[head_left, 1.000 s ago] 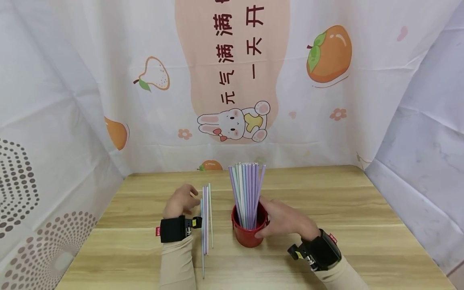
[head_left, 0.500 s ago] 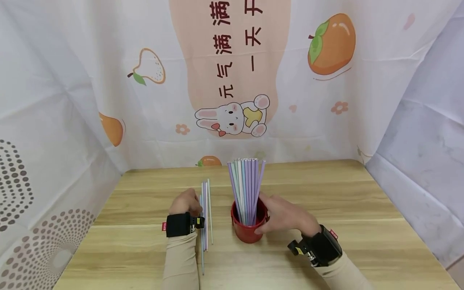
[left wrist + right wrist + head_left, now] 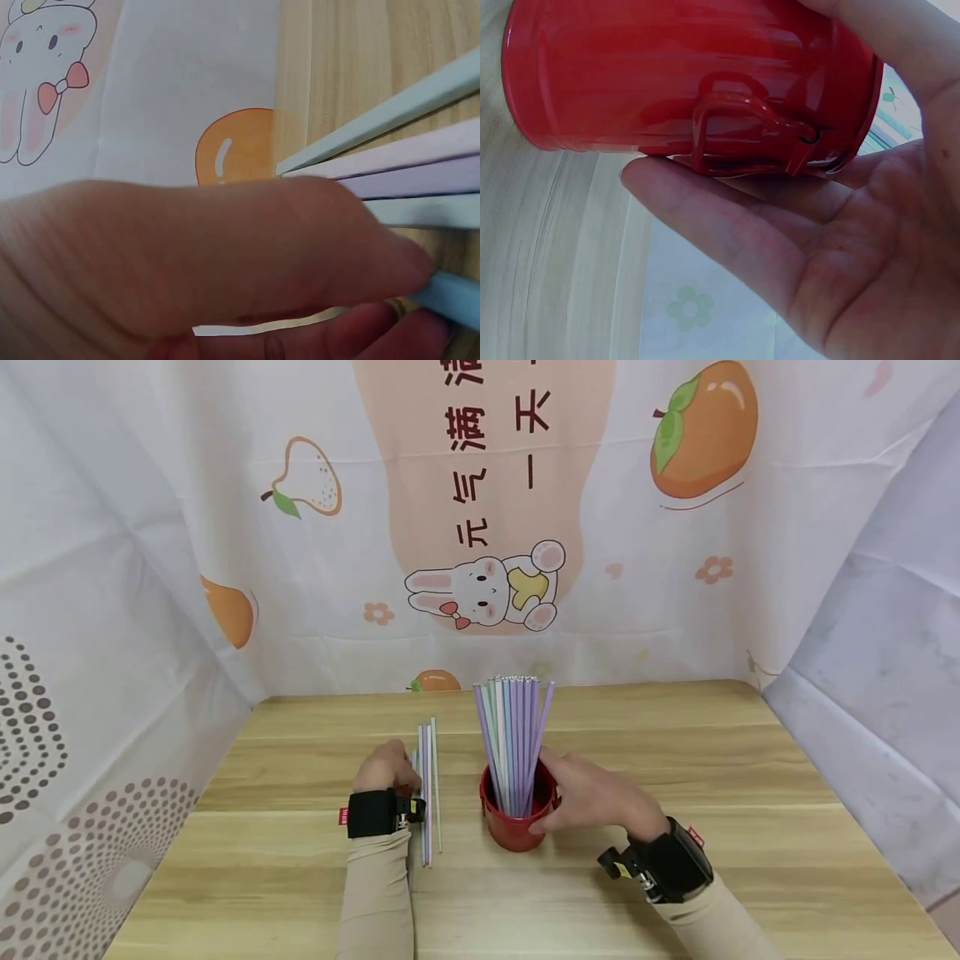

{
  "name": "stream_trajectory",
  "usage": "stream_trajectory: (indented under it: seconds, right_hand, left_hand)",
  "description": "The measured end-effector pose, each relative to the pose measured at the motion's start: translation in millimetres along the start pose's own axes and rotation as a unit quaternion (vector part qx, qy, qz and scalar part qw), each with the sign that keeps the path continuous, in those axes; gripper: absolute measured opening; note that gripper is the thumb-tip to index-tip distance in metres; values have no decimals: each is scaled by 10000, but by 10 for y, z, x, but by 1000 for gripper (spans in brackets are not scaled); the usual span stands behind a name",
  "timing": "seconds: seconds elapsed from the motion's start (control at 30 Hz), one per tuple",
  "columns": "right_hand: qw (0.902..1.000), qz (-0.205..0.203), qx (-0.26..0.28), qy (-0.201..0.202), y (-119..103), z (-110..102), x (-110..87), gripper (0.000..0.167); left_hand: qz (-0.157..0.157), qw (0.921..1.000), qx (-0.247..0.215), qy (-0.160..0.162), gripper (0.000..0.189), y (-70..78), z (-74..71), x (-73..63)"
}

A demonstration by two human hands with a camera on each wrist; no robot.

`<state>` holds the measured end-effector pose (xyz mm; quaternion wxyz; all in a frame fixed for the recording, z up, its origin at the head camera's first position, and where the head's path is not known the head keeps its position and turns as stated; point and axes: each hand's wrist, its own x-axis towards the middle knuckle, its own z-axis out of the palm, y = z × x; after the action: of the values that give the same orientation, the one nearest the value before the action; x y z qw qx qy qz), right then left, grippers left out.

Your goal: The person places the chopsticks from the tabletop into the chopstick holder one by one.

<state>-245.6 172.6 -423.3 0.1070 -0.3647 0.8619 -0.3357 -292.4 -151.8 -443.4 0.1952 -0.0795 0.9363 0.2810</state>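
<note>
A red bucket point(image 3: 513, 833) with a small side handle point(image 3: 731, 112) stands upright, holding a bunch of purple, blue, white and green chopsticks point(image 3: 517, 735). My right hand point(image 3: 600, 795) holds its right side, thumb at the near side and fingers behind the rim. To the left, my left hand point(image 3: 385, 768) pinches a blue chopstick point(image 3: 454, 298) between thumb and fingers. Close beside that hand lie several loose chopsticks, side by side: a pale green one point(image 3: 390, 116), a pink one point(image 3: 420, 154), a purple one point(image 3: 431, 178) and another pale one point(image 3: 427, 212).
The wooden table point(image 3: 675, 743) reaches back to a printed white curtain point(image 3: 337, 593) with a rabbit and fruit. White cloth point(image 3: 892, 635) hangs along the right side, and dotted cloth point(image 3: 75, 735) along the left.
My left hand has moved right and down onto the loose chopsticks, its fingers closing on the blue one. The right hand stays at the bucket. The head view has tilted slightly downward.
</note>
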Motion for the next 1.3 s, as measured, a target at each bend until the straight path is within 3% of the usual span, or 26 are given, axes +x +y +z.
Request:
stream_trajectory:
  seconds: [0.3, 0.47, 0.63, 0.8, 0.93, 1.13, 1.3]
  right_hand:
    - [10000, 34, -53, -5, 4, -5, 13, 92]
    - [9999, -24, -141, 75, -6, -55, 29, 90]
    - [10000, -28, -39, 10, -17, -42, 20, 90]
    - [10000, -17, 6, 7, -8, -17, 4, 93]
    - [10000, -26, 3, -3, -20, -18, 4, 92]
    - [9999, 102, -20, 47, -29, -21, -9, 92]
    - [9999, 139, -3, 23, -45, -10, -6, 93]
  left_hand:
    - [-168, 9995, 12, 269, 33, 8, 37, 50]
    - [-171, 9994, 62, 309, 36, 59, -24, 54]
    - [-183, 9996, 92, 188, 19, 25, -76, -24]
    - [101, 9998, -2, 142, 13, 14, -143, -120]
    - [275, 9987, -380, 202, 14, 34, -212, -205]
    - [399, 9941, -974, 270, 36, 122, -305, -307]
    - [799, 9828, -1615, 397, 43, 192, -366, -371]
